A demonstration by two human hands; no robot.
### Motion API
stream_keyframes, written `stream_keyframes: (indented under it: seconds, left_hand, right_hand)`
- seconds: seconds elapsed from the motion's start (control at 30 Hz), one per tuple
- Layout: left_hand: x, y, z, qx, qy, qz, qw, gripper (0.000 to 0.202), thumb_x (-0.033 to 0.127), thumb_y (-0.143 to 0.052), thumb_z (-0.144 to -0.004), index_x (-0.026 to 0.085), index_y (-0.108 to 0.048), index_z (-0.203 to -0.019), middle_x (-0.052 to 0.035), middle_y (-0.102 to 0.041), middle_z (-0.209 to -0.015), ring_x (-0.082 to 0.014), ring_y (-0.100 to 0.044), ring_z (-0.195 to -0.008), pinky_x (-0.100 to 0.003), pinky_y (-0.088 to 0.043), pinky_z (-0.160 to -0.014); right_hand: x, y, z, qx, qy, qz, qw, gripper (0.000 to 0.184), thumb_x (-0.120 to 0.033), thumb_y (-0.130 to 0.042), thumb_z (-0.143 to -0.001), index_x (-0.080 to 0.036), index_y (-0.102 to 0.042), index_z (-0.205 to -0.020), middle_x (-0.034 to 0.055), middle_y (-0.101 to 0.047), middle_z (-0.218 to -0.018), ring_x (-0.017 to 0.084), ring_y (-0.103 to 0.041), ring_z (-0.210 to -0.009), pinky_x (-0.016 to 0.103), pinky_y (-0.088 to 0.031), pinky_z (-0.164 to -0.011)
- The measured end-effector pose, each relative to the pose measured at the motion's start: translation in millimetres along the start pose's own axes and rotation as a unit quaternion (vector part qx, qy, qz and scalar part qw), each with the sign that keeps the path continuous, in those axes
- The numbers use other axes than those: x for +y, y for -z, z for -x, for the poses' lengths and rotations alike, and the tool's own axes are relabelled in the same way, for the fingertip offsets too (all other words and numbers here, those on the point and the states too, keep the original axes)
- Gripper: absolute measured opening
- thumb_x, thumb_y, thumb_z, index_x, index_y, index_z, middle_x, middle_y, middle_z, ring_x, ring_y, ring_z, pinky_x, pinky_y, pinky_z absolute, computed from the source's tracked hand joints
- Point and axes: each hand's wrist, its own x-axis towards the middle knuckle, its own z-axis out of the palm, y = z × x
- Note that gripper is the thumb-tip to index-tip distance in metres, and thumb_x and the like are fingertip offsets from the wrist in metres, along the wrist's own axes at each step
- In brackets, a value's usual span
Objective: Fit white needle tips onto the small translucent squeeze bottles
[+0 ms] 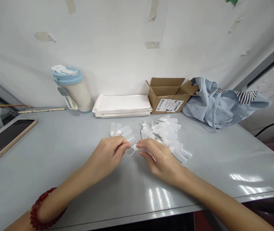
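My right hand [162,157] is closed round a small translucent white needle-tip squeeze bottle [135,147], its nozzle end pointing left. At that nozzle, the thumb and forefinger of my left hand [111,152] are pinched together on the bottle's tethered cap, which the fingertips mostly hide. A thin white strap [130,154] loops below, between the bottle's neck and the left fingertips. Several similar bottles [124,130] lie just beyond my left hand. Beyond and beside my right hand spreads a larger pile of such bottles [167,131].
Against the wall stand a cream tumbler [78,91] with a blue lid, a stack of white packets [124,105] and an open cardboard box [167,96]. Blue cloth [220,106] is bunched at the right. A phone [7,139] lies on the grey table [79,195] at far left.
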Motion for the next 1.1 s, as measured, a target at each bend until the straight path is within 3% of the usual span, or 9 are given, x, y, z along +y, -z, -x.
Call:
stream_keyframes:
  seconds: [0.23,0.47,0.57,0.67,1.1]
  left_hand:
    - [-1.8,-6.5,0.7,0.011,-0.027,-0.039,0.999,0.032,0.027,-0.039,-0.092,0.019,-0.048,-0.063,0.0021,-0.052,-0.059,-0.0131,-0.046,-0.055,-0.026,-0.035,-0.055]
    - [-1.4,11.9,-1.7,0.000,0.094,0.103,0.990,0.041,0.047,-0.040,-0.093,0.018,-0.062,-0.073,0.0013,-0.060,-0.065,-0.0135,-0.054,-0.061,-0.023,-0.041,-0.058]
    - [-2.4,20.8,-3.2,-0.054,0.119,0.116,0.985,0.043,0.051,-0.044,-0.090,0.018,-0.062,-0.069,0.0012,-0.061,-0.065,-0.0131,-0.054,-0.061,-0.023,-0.040,-0.057]
    - [-2.7,22.3,-3.5,-0.098,0.120,0.123,0.980,0.039,0.048,-0.048,-0.089,0.018,-0.060,-0.066,0.0019,-0.059,-0.064,-0.0124,-0.052,-0.061,-0.023,-0.038,-0.056]
    - [-8.5,8.7,-4.6,-0.114,0.102,0.168,0.974,0.031,0.040,-0.050,-0.088,0.017,-0.060,-0.068,0.0026,-0.056,-0.059,-0.0126,-0.051,-0.059,-0.025,-0.039,-0.059]
  right_hand:
    - [1.1,-2.1,1.1,-0.016,-0.008,0.006,1.000,0.019,-0.010,-0.045,-0.090,-0.019,-0.050,-0.106,0.0112,-0.065,-0.097,0.021,-0.064,-0.085,0.036,-0.055,-0.070]
    - [-2.1,-2.5,-1.2,0.015,0.001,-0.023,1.000,0.018,-0.010,-0.047,-0.091,-0.018,-0.051,-0.107,0.0109,-0.064,-0.099,0.020,-0.064,-0.091,0.035,-0.055,-0.076]
    - [-0.2,-2.0,-1.5,0.032,0.005,-0.020,0.999,0.019,-0.009,-0.049,-0.090,-0.018,-0.051,-0.107,0.0103,-0.063,-0.099,0.019,-0.063,-0.093,0.034,-0.055,-0.078]
    - [1.1,-1.5,-1.1,0.032,0.009,-0.020,0.999,0.020,-0.009,-0.049,-0.090,-0.018,-0.052,-0.107,0.0103,-0.063,-0.099,0.019,-0.063,-0.093,0.034,-0.055,-0.078]
    - [1.0,-6.4,3.3,0.014,0.009,-0.034,0.999,0.017,-0.011,-0.047,-0.092,-0.018,-0.050,-0.107,0.0109,-0.064,-0.096,0.020,-0.064,-0.088,0.035,-0.056,-0.073]
